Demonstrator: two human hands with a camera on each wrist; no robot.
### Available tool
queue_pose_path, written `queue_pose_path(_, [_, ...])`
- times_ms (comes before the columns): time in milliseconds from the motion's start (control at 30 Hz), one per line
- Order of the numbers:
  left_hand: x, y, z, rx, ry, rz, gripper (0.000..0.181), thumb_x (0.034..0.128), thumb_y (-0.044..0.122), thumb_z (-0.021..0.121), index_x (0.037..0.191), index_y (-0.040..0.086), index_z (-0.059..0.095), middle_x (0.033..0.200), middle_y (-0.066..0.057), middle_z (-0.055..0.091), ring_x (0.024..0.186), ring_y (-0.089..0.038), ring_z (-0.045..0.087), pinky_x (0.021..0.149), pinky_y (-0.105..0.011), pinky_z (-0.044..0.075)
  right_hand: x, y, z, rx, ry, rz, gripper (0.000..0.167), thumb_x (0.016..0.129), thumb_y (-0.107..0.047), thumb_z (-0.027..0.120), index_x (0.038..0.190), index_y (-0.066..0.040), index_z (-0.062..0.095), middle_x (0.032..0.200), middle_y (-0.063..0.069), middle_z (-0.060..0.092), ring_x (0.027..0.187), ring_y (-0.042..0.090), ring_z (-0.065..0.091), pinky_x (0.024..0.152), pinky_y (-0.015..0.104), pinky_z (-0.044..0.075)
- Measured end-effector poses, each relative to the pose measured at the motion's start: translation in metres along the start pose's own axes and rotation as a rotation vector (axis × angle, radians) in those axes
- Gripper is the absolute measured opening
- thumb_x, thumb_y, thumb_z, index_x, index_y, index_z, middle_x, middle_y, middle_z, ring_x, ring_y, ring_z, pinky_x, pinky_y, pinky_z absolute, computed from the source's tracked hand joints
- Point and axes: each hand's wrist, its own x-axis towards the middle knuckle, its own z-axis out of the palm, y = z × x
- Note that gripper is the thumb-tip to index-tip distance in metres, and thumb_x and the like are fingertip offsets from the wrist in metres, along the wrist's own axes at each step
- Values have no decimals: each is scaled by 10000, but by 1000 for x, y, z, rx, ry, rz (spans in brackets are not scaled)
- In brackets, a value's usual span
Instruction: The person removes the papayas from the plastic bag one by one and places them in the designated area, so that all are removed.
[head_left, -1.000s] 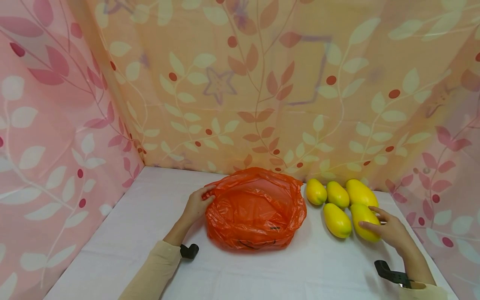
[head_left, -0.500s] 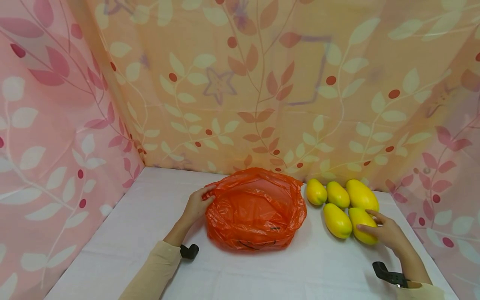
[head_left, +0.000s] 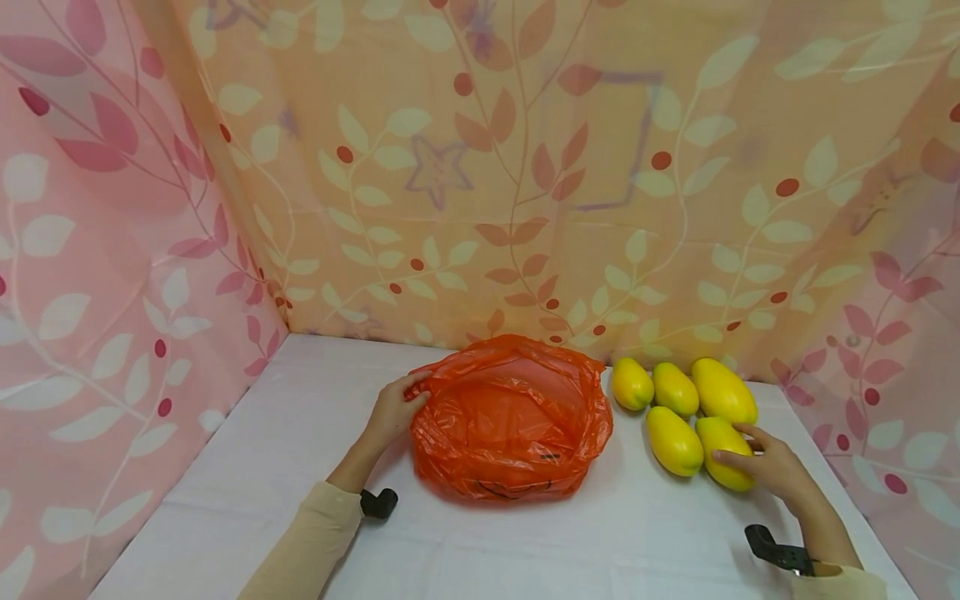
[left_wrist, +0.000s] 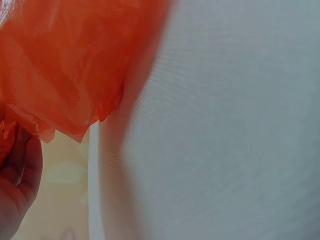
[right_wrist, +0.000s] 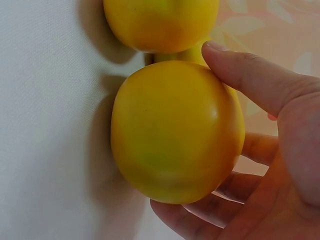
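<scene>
An orange-red plastic bag (head_left: pixel 510 417) lies on the white cloth with its wide mouth facing me. My left hand (head_left: pixel 388 414) pinches the left edge of its rim; in the left wrist view the curled fingers (left_wrist: pixel 33 162) meet the crumpled plastic. On the right, my right hand (head_left: pixel 780 468) grips the nearest yellow mango (head_left: pixel 720 437), thumb on one side and fingers round the other, as the right wrist view shows. That mango (right_wrist: pixel 172 132) is low at the cloth; whether it touches cannot be told. Beside it lies another mango (head_left: pixel 673 442).
Behind these two, a back row holds a small mango (head_left: pixel 632 383), a second one (head_left: pixel 675 389) and a larger one (head_left: pixel 723 392). White cloth (head_left: pixel 480 550) covers the table. Flowered curtains (head_left: pixel 525 167) stand close behind and at both sides.
My right hand has shifted slightly left and toward me with its mango, which now sits closer to the front-left mango. The left hand and the bag have not moved.
</scene>
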Motion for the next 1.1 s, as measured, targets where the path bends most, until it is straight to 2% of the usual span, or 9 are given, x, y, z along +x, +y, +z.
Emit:
queue_pose_path(367, [-1, -1, 0, -14, 7, 35, 387, 913, 81, 652, 1299, 87, 629, 1325, -190, 608, 1270, -367, 531, 1063, -516, 419, 0, 0, 1, -5, 13, 4, 1055, 880, -640, 555, 1494, 106, 131, 1396, 458, 225, 1196, 587, 330, 948, 684, 399])
queue_pose_path(733, [-1, -2, 0, 10, 14, 36, 390, 907, 76, 657, 1295, 53, 623, 1314, -218, 606, 1246, -393, 541, 1039, -530, 434, -1, -1, 1, -7, 26, -6, 1033, 888, -641, 540, 1489, 107, 156, 1388, 453, 250, 1190, 579, 348, 951, 667, 412])
queue_pose_path(933, [-1, 0, -1, -4, 3, 12, 394, 912, 88, 651, 1304, 71, 619, 1327, -201, 603, 1260, -381, 532, 1060, -527, 417, -7, -5, -2, -14, 45, 15, 1053, 905, -660, 485, 1492, 121, 91, 1425, 449, 205, 1219, 601, 315, 945, 680, 404])
queue_pose_path(1100, [-1, 2, -1, -6, 0, 16, 395, 917, 96, 648, 1310, 74, 615, 1329, -195, 603, 1253, -372, 539, 1045, -518, 433, -13, -14, -8, -6, 85, 31, 1057, 919, -667, 440, 1488, 133, 50, 1439, 458, 162, 1236, 606, 307, 960, 693, 385])
